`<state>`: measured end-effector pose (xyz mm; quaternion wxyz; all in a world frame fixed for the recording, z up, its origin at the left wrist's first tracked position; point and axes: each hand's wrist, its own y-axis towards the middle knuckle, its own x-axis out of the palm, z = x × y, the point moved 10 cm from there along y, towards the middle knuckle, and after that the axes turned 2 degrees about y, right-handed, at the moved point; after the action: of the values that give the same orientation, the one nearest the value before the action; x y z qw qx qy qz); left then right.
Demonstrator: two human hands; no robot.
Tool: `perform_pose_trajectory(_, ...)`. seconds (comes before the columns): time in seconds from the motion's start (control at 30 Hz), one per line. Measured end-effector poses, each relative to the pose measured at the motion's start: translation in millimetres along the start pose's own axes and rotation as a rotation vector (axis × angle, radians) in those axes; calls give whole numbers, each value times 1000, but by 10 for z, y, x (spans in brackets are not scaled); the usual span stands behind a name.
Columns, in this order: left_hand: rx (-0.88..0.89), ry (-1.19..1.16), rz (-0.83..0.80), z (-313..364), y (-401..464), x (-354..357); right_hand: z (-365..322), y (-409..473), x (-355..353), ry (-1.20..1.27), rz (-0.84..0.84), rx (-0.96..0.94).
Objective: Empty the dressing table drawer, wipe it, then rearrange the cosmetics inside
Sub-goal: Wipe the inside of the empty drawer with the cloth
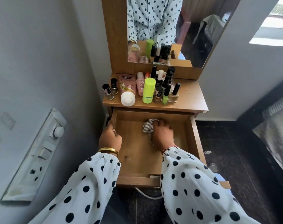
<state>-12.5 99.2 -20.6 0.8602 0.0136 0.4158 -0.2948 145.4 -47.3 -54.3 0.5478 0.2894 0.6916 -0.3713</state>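
On the wooden dressing table top stand two lime-green items, a cylinder bottle and a small polish bottle, one pink tube, and two silver polish bottles left of it.

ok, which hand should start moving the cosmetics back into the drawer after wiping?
Left, probably. The left hand only grips the drawer's left wall, just below the nail polishes and Vaseline tube. The right hand presses the striped cloth.

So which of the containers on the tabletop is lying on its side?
The pink Vaseline tube, white cap toward the drawer; the others stand upright.
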Motion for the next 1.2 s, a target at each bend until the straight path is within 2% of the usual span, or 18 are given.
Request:
perform_pose_trajectory(0.17, -3, -11, -11, 8, -6, -1, 739, -91, -62, 32, -46, 281)
perform_pose_trajectory(0.33, -4, -8, -8, 9, 18, 10, 782, -309, 122, 123, -191, 404)
perform_pose_trajectory(0.43, -4, -17, 3, -2, 39, 12, 316, -394, 250, 171, -274, 289)
perform_pose_trajectory(0.6, 12, -15, 5, 18, 45, 10, -808, -403, 402, 281, -294, -56)
perform_pose_trajectory(0.73, 25, -11, 4, 5, 83, 17, -1217, -544, 411, 215, -331, -287)
perform_pose_trajectory(0.8, 29, -14, 9, 3, 80, 13, -1140, -578, 407, 132, -349, -327)
perform_pose_trajectory(0.87, 33, -28, 14, 13, 65, 8, -941, -535, 358, 91, -348, -286)
perform_pose_trajectory(0.97, 37, -23, 29, 34, 37, -4, -547, -385, 220, 64, -284, -155)
perform_pose_trajectory(1.2, 137, 47, 32, 150, -9, 38, 529, -278, -188, -273, -115, 117)
